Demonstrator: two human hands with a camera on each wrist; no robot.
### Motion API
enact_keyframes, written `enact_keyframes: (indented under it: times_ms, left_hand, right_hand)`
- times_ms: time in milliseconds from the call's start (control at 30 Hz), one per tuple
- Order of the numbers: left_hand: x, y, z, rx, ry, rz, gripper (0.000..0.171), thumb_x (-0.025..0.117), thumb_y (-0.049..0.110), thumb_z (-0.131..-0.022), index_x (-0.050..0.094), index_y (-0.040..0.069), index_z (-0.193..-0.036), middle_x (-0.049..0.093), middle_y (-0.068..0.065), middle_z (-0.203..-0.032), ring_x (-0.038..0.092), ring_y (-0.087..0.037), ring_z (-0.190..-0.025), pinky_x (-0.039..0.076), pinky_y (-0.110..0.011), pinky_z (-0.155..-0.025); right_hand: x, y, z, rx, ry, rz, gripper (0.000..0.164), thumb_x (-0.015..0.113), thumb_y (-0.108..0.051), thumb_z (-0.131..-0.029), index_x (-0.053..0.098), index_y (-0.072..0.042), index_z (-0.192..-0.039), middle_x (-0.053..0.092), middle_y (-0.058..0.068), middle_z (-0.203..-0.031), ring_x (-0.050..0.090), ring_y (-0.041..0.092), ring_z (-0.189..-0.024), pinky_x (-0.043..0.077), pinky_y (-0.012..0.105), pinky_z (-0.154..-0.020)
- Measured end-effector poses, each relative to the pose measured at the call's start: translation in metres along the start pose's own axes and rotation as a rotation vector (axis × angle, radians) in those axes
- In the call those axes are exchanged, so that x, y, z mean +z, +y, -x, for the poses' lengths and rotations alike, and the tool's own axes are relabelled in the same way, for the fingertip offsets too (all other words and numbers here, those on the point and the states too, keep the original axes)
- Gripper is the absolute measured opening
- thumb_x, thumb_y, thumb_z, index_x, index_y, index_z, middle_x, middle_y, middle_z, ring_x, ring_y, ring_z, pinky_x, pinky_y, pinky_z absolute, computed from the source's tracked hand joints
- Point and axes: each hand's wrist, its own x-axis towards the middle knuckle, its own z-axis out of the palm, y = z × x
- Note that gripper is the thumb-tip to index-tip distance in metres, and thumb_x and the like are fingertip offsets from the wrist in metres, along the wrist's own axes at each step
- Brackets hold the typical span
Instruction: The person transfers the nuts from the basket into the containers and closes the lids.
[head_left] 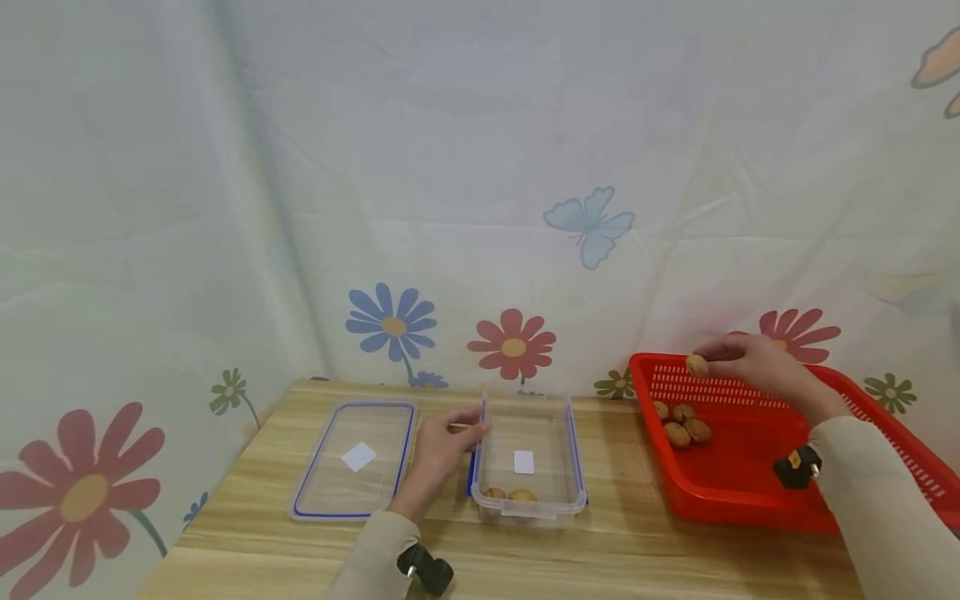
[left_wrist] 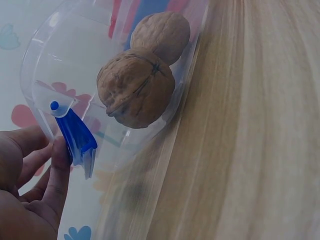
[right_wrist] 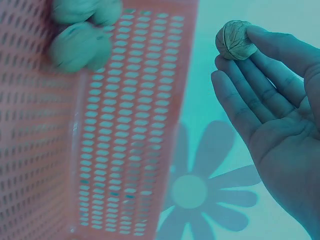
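Walnuts are gathered at the left side of the red basket, and above that side a single walnut is pinched between the thumb and fingertips of the right hand. Two further nuts are contained at the near end of the clear box, whose side is held by the thumb and fingers of the left hand, beside a blue clip. A lid is laid flat on the table, left of the box.

For good handling, the pinch is best kept across the nut's middle, firm but not hard, since a round shell could roll free if caught too near an edge. The basket's rim is best cleared with height to spare, and the box is best steadied lightly, so that it is neither tipped nor dragged.

The shells are rounded, brown and wrinkled; one in the box is marked by a seam and a dark star. The held nut's true colour cannot be judged under the right wrist view's bluish cast.
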Motion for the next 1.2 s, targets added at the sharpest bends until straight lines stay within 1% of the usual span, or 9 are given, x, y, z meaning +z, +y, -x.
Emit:
enact_keyframes:
  times_ms: [200, 367, 433, 600, 800, 933, 1067, 1200]
  left_hand:
    - [0.0, 0.001, 0.0, 0.011, -0.003, 0.013, 0.031, 0.082, 0.007, -0.094, 0.076, -0.003, -0.123, 0.075, -0.015, -0.11, 0.076, -0.024, -0.094, 0.065, -0.03, -0.078]
    - [0.0, 0.001, 0.0, 0.012, -0.007, 0.023, 0.031, 0.081, 0.005, -0.095, 0.075, -0.004, -0.124, 0.075, -0.016, -0.111, 0.076, -0.025, -0.094, 0.065, -0.03, -0.078]
    - [0.0, 0.001, 0.0, 0.01, -0.009, 0.023, 0.031, 0.08, 0.004, -0.095, 0.075, -0.005, -0.124, 0.075, -0.016, -0.111, 0.076, -0.026, -0.095, 0.065, -0.03, -0.078]
    - [0.0, 0.002, 0.0, 0.008, -0.013, 0.021, 0.03, 0.08, 0.004, -0.095, 0.075, -0.005, -0.123, 0.075, -0.015, -0.109, 0.076, -0.027, -0.096, 0.065, -0.031, -0.078]
    - [0.0, 0.002, -0.001, 0.01, -0.014, 0.028, 0.03, 0.08, 0.003, -0.095, 0.075, -0.005, -0.123, 0.075, -0.017, -0.109, 0.076, -0.027, -0.096, 0.065, -0.031, -0.078]
    - [0.0, 0.003, -0.001, 0.007, -0.01, 0.035, 0.029, 0.08, 0.003, -0.094, 0.076, -0.005, -0.122, 0.075, -0.017, -0.11, 0.076, -0.026, -0.095, 0.065, -0.03, -0.077]
    - [0.0, 0.003, -0.002, 0.005, -0.006, 0.044, 0.028, 0.08, 0.003, -0.094, 0.076, -0.004, -0.121, 0.075, -0.017, -0.11, 0.076, -0.026, -0.095, 0.065, -0.029, -0.077]
    - [0.0, 0.004, -0.002, 0.002, -0.004, 0.044, 0.028, 0.081, 0.004, -0.094, 0.077, -0.004, -0.121, 0.075, -0.017, -0.11, 0.075, -0.025, -0.095, 0.065, -0.029, -0.077]
  right_hand:
    - [-0.002, -0.02, 0.005, -0.039, 0.024, -0.002, 0.065, 0.078, -0.049, -0.096, 0.064, -0.008, -0.144, 0.07, 0.018, -0.134, 0.065, 0.039, -0.116, 0.058, 0.062, -0.098]
    - [0.0, -0.035, 0.011, -0.054, 0.054, 0.007, 0.073, 0.078, -0.055, -0.094, 0.061, -0.008, -0.147, 0.067, 0.02, -0.139, 0.063, 0.04, -0.12, 0.056, 0.064, -0.099]
    - [0.002, -0.04, 0.013, -0.054, 0.061, -0.012, 0.073, 0.077, -0.054, -0.095, 0.061, -0.007, -0.148, 0.066, 0.021, -0.14, 0.062, 0.041, -0.122, 0.056, 0.064, -0.1]
    - [0.008, -0.05, 0.019, -0.079, 0.073, -0.082, 0.065, 0.076, -0.046, -0.099, 0.06, -0.007, -0.148, 0.065, 0.021, -0.141, 0.061, 0.04, -0.125, 0.055, 0.063, -0.102]
    - [0.019, -0.062, 0.027, -0.127, 0.096, -0.133, 0.054, 0.075, -0.037, -0.101, 0.064, -0.006, -0.144, 0.069, 0.018, -0.136, 0.065, 0.038, -0.122, 0.058, 0.058, -0.1]
    - [0.028, -0.069, 0.032, -0.116, 0.102, -0.162, 0.054, 0.074, -0.041, -0.101, 0.065, -0.009, -0.144, 0.069, 0.015, -0.136, 0.065, 0.036, -0.122, 0.058, 0.056, -0.1]
    - [0.035, -0.075, 0.035, -0.096, 0.109, -0.201, 0.056, 0.074, -0.046, -0.1, 0.065, -0.012, -0.144, 0.069, 0.014, -0.137, 0.063, 0.035, -0.123, 0.055, 0.059, -0.102]
    - [0.039, -0.081, 0.038, -0.124, 0.118, -0.238, 0.052, 0.074, -0.041, -0.101, 0.066, -0.01, -0.142, 0.07, 0.013, -0.134, 0.065, 0.034, -0.119, 0.059, 0.042, -0.097]
